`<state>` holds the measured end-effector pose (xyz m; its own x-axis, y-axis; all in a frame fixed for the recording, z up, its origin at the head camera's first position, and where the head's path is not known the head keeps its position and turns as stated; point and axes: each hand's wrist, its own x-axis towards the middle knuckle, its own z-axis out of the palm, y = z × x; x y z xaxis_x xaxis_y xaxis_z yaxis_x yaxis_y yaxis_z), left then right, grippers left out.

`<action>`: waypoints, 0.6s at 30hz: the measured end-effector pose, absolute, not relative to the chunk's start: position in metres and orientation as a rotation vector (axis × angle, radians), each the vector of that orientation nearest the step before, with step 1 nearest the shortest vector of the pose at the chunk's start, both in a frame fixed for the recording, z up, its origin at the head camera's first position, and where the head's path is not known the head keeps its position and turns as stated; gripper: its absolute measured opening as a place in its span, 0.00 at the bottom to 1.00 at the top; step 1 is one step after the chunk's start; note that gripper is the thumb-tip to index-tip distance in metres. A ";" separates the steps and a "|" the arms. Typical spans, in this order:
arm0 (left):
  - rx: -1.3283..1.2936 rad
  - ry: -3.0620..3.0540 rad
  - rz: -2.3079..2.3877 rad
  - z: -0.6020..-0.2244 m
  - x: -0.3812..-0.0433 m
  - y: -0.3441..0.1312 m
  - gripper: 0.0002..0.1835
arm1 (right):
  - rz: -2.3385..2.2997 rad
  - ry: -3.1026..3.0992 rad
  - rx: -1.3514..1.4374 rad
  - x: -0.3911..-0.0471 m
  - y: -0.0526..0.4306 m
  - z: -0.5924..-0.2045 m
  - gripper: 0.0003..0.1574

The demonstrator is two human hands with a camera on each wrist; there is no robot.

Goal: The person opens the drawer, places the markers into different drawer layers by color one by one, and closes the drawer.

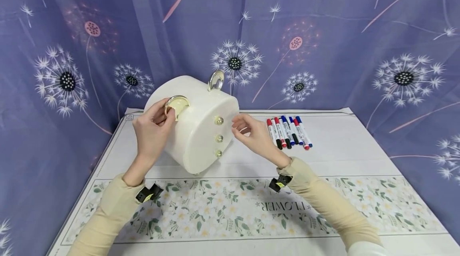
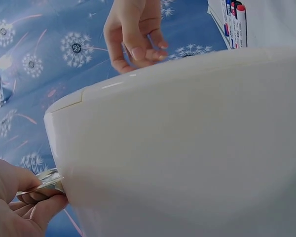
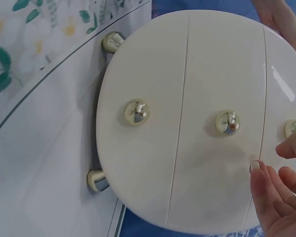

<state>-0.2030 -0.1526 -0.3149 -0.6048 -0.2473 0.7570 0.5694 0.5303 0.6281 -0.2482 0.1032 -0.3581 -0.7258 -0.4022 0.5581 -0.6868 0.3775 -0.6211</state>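
A white, rounded drawer box (image 1: 201,140) stands on the table, its front turned to the right. Seams split the front into three drawers, each with a round gold knob (image 3: 228,122). My left hand (image 1: 152,128) pinches one gold ear-shaped piece (image 1: 182,105) on top of the box between thumb and fingers. The other gold ear (image 1: 216,81) stands free. In front of the drawers is my right hand (image 1: 255,134), fingers loosely bent and holding nothing. Its fingertips are close to the uppermost knob (image 3: 293,128) in the right wrist view.
Several red, black and blue markers (image 1: 289,132) lie side by side right of the box. A floral runner printed with "FLOWER" (image 1: 284,206) crosses the near part of the table (image 1: 345,144). Behind hangs a purple dandelion curtain (image 1: 334,28). Small gold feet (image 3: 97,180) support the box.
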 end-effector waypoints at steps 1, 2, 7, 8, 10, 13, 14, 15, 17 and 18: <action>-0.266 -1.897 -1.175 -0.315 -0.203 -0.153 0.15 | 1.285 -2.324 0.970 -0.249 0.102 -0.358 0.15; -0.270 -1.897 -1.174 -0.315 -0.203 -0.152 0.16 | 1.302 -2.318 0.984 -0.251 0.101 -0.360 0.16; -0.276 -1.902 -1.182 -0.316 -0.203 -0.152 0.17 | 1.349 -2.308 1.054 -0.259 0.095 -0.366 0.21; -0.272 -1.900 -1.190 -0.316 -0.203 -0.151 0.17 | 1.353 -2.304 1.068 -0.260 0.093 -0.367 0.21; -0.262 -1.897 -1.202 -0.315 -0.203 -0.151 0.17 | 1.353 -2.299 1.090 -0.261 0.090 -0.368 0.22; -0.245 -1.895 -1.209 -0.315 -0.202 -0.149 0.17 | 1.374 -2.290 1.095 -0.262 0.086 -0.368 0.21; -0.245 -1.894 -1.210 -0.315 -0.202 -0.149 0.17 | 1.387 -2.290 1.091 -0.262 0.085 -0.368 0.21; -0.244 -1.895 -1.209 -0.315 -0.202 -0.149 0.17 | 1.398 -2.288 1.087 -0.262 0.083 -0.367 0.21; -0.245 -1.895 -1.209 -0.315 -0.202 -0.149 0.17 | 1.417 -2.287 1.076 -0.261 0.081 -0.366 0.21; -0.247 -1.896 -1.211 -0.315 -0.202 -0.149 0.17 | 1.423 -2.288 1.070 -0.261 0.080 -0.366 0.20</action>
